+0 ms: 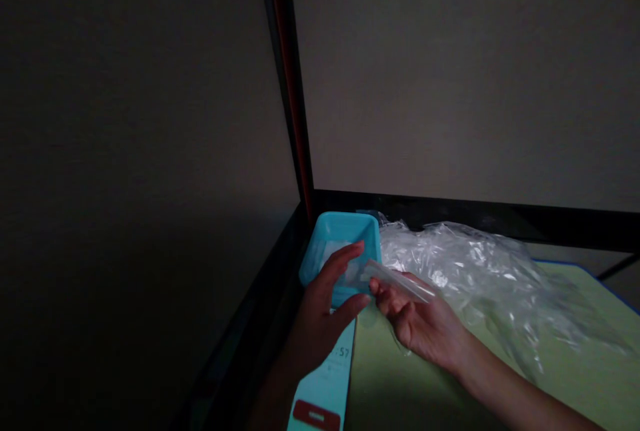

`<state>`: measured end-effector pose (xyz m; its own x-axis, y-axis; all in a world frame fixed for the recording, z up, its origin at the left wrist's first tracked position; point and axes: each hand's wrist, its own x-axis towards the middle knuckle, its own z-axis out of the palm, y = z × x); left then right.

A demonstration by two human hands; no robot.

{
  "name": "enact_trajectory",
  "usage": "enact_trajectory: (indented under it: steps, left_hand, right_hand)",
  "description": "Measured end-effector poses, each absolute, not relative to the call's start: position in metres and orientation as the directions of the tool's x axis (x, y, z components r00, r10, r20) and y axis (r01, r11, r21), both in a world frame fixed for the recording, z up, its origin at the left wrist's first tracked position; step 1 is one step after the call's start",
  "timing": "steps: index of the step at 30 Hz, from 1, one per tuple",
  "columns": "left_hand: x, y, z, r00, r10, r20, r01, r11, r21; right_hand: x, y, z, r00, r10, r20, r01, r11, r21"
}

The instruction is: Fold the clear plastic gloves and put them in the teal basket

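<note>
My right hand (423,321) is closed around a narrow strip of clear plastic (400,280). Whether that strip is a folded bag or a stiff tube I cannot tell. Its left end points toward a blue plastic basket (345,219) in the corner, which has whitish, see-through pieces (333,249) in it. My left hand (323,311) is in front of the basket, thumb and fingers spread, with nothing in it. A small gap separates it from the plastic strip.
Clear plastic bags or film (450,254) lie heaped along the back, right of the basket. A lit phone screen (320,384) lies under my left wrist. The green tabletop (400,391) has a blue edge. Dark-framed panels (460,84) close off the back and left.
</note>
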<state>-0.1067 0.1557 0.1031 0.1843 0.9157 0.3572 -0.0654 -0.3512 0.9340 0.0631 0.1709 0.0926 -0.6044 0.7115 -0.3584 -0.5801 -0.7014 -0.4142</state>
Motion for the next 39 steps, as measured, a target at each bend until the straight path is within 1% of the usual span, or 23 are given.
enact_trajectory:
  steps: [2,3,5,7,9,12,14,15,17,19,22,25,27,30,34,39]
  left_hand:
    - [-0.106,0.16,0.106,0.226,0.91,0.347,-0.022,-0.351,0.936]
    - [-0.105,0.162,0.108,0.238,0.911,0.338,-0.013,-0.345,0.939]
    - [-0.102,0.166,0.11,0.227,0.922,0.313,-0.019,-0.318,0.948]
    - [-0.099,0.17,0.111,0.181,0.944,0.277,-0.026,-0.277,0.961]
    - [-0.098,0.174,0.111,0.132,0.964,0.232,0.003,-0.234,0.972]
    - [-0.097,0.178,0.112,0.14,0.972,0.188,0.065,-0.198,0.978]
    - [-0.097,0.179,0.115,0.18,0.969,0.169,0.082,-0.186,0.979]
    - [-0.096,0.18,0.116,0.205,0.966,0.159,0.089,-0.18,0.98]
    - [-0.095,0.18,0.119,0.253,0.957,0.142,0.103,-0.172,0.98]
    - [-0.094,0.182,0.12,0.288,0.949,0.131,0.116,-0.171,0.979]
    - [-0.092,0.186,0.119,0.313,0.941,0.127,0.132,-0.176,0.976]
    - [-0.09,0.191,0.116,0.32,0.939,0.126,0.141,-0.179,0.974]
    - [-0.09,0.194,0.114,0.316,0.941,0.123,0.141,-0.175,0.974]
    - [-0.089,0.196,0.113,0.303,0.946,0.114,0.13,-0.16,0.978]
    - [-0.091,0.196,0.113,0.266,0.958,0.104,0.099,-0.135,0.986]
    - [-0.092,0.198,0.106,0.139,0.979,0.149,0.076,-0.161,0.984]
  right_hand:
    - [0.059,0.168,0.094,-0.643,0.672,-0.368,-0.577,-0.741,-0.344]
    - [0.059,0.167,0.094,-0.658,0.662,-0.36,-0.569,-0.75,-0.338]
    - [0.06,0.167,0.091,-0.683,0.659,-0.314,-0.536,-0.745,-0.397]
    - [0.064,0.168,0.085,-0.705,0.671,-0.231,-0.485,-0.693,-0.533]
    - [0.071,0.171,0.081,-0.696,0.702,-0.15,-0.444,-0.586,-0.678]
    - [0.082,0.174,0.081,-0.55,0.832,-0.069,-0.393,-0.331,-0.858]
    - [0.088,0.177,0.088,-0.423,0.906,-0.003,-0.278,-0.133,-0.951]
    - [0.09,0.178,0.092,-0.386,0.922,0.028,-0.205,-0.056,-0.977]
    - [0.093,0.182,0.101,-0.352,0.933,0.073,-0.102,0.039,-0.994]
    - [0.093,0.186,0.108,-0.328,0.94,0.099,-0.096,0.071,-0.993]
    - [0.091,0.192,0.111,-0.339,0.934,0.112,-0.116,0.077,-0.99]
    - [0.09,0.196,0.109,-0.404,0.911,0.08,-0.074,0.054,-0.996]
    - [0.09,0.197,0.106,-0.411,0.91,0.06,-0.059,0.039,-0.997]
    - [0.089,0.2,0.104,-0.382,0.923,0.041,-0.066,0.017,-0.998]
    - [0.086,0.202,0.104,-0.31,0.948,0.067,-0.097,0.038,-0.995]
    - [0.084,0.206,0.101,-0.23,0.969,0.093,-0.159,0.056,-0.986]
